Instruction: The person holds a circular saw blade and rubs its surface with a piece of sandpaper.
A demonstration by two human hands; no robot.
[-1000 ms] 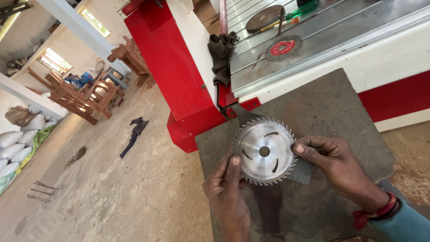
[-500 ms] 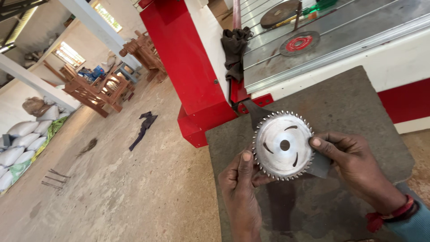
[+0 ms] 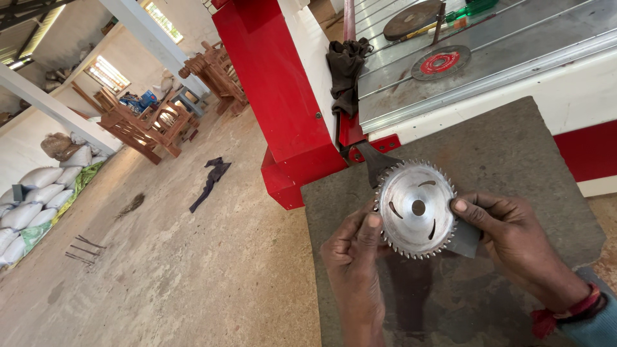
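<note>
A round toothed saw blade (image 3: pixel 416 208), bright metal with a centre hole and curved slots, is held flat above a dark grey stone slab (image 3: pixel 514 154). My left hand (image 3: pixel 355 257) pinches its lower left edge, thumb on the face. My right hand (image 3: pixel 511 239) grips its right edge, thumb on top, with a small dark flat piece (image 3: pixel 466 239) under the fingers. A red band sits on my right wrist.
A red and white machine (image 3: pixel 283 96) with a grooved metal table (image 3: pixel 514 58) stands behind the slab; on it lie a red-centred disc (image 3: pixel 441 62) and a dark disc (image 3: pixel 411 19). A dark cloth (image 3: pixel 346 71) hangs at its edge. Wooden furniture (image 3: pixel 154 122), white sacks (image 3: pixel 38 186) and a rag (image 3: pixel 211 180) are left.
The view has shifted slightly, so the blade and both hands sit a little further right in frame. The hands keep the same grip on the blade.
</note>
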